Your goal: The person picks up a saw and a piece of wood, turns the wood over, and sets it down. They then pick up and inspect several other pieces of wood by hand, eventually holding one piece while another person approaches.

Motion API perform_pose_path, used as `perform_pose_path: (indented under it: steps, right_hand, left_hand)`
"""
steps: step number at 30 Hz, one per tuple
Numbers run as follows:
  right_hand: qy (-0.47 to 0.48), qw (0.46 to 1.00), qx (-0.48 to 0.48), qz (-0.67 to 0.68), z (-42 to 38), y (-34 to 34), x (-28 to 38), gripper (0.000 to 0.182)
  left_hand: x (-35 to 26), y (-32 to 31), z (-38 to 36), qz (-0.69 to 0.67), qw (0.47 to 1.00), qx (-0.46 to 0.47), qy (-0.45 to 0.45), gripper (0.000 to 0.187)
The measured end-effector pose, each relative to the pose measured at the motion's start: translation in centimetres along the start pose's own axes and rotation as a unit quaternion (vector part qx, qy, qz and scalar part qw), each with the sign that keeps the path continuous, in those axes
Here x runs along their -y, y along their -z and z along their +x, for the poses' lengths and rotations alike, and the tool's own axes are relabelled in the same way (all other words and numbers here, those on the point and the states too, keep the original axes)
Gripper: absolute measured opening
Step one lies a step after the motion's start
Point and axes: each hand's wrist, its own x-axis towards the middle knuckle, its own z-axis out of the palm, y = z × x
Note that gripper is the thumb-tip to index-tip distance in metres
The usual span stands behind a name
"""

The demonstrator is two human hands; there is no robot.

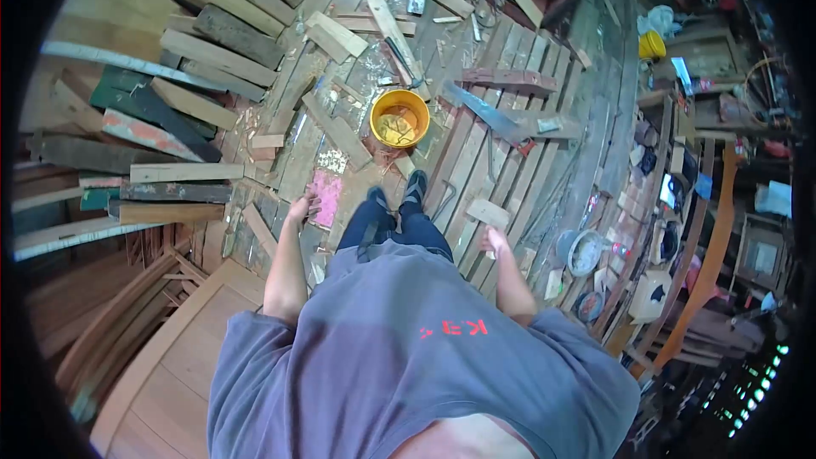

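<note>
My left hand (pixel 302 206) hangs beside my left leg with fingers somewhat apart and nothing in it, over the floor near a pink patch (pixel 325 197). On the other side, my right hand (pixel 493 240) is low beside my right leg, its fingers curled. Just beyond it lies a short pale wooden block (pixel 489 213); whether the fingers touch or hold it is unclear. In front of my feet stands a yellow bucket (pixel 399 119) with some material in the bottom. A hammer (pixel 403 62) rests on a board behind the bucket.
Stacked planks (pixel 212 59) fill the left side. A handsaw (pixel 484 110) lies on wooden slats (pixel 510 166) at the right. Farther right are a grey bucket (pixel 585 252) and cluttered shelves. A wooden panel (pixel 174 374) stands at the lower left.
</note>
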Motion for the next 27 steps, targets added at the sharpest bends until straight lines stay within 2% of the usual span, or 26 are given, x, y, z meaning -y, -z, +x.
perform_pose_path:
  steps: [4, 7, 11, 14, 15, 18, 19, 20, 22, 23, 24, 26, 27]
  right_hand:
    - [0.038, 0.999, 0.006, 0.023, 0.5, -1.6, 2.6, 0.029]
    - [0.086, 0.996, 0.005, 0.013, -0.7, -3.0, 4.1, 0.026]
    - [0.074, 0.997, -0.011, 0.019, -2.4, -5.2, 3.9, 0.021]
    - [0.089, 0.993, -0.073, -0.033, -2.9, -8.3, 1.7, 0.021]
    - [0.088, 0.994, -0.058, -0.027, -3.3, -9.7, 1.3, 0.023]
    - [0.079, 0.969, -0.062, -0.227, -5.9, -14.3, 2.6, 0.028]
    - [0.118, 0.971, -0.083, -0.193, -6.6, -16.7, 2.4, 0.035]
    - [0.116, 0.96, -0.07, -0.244, -7.4, -18.6, 3.1, 0.037]
    - [0.112, 0.93, -0.036, -0.35, -10.9, -22.0, 5.7, 0.044]
    - [0.058, 0.919, 0.017, -0.391, -11.8, -23.6, 6.8, 0.05]
    - [0.054, 0.902, 0.036, -0.428, -11.8, -24.8, 6.5, 0.052]
    - [0.053, 0.861, 0.077, -0.5, -12.0, -27.7, 5.5, 0.056]
    - [0.021, 0.838, 0.098, -0.537, -13.7, -28.6, 6.7, 0.057]
  left_hand:
    - [1.2, 0.9, -0.7, 0.024, 0.999, -0.014, 0.041, 0.035]
    - [1.7, 2.1, -0.6, 0.016, 0.999, 0.004, 0.028, 0.031]
    - [1.2, 5.0, 2.0, 0.03, 0.998, 0.015, 0.049, 0.032]
    - [1.0, 7.6, 5.4, 0.07, 0.994, 0.081, 0.01, 0.046]
    - [-2.1, 6.3, 2.0, 0.101, 0.993, 0.062, 0.024, 0.047]
    - [-0.9, 8.6, 7.9, 0.094, 0.99, 0.107, 0.0, 0.044]
    - [-1.5, 8.9, 8.3, 0.104, 0.989, 0.104, -0.001, 0.043]
    - [-1.7, 8.7, 8.4, 0.112, 0.989, 0.099, 0.0, 0.042]
    - [-1.6, 8.4, 9.5, 0.135, 0.984, 0.113, 0.02, 0.041]
    - [-0.7, 8.8, 11.3, 0.149, 0.98, 0.127, 0.04, 0.043]
    - [-0.1, 9.6, 12.4, 0.159, 0.976, 0.137, 0.062, 0.044]
    - [-0.3, 9.5, 10.7, 0.138, 0.983, 0.117, 0.03, 0.047]
    - [-0.3, 9.6, 10.5, 0.123, 0.986, 0.106, 0.026, 0.045]
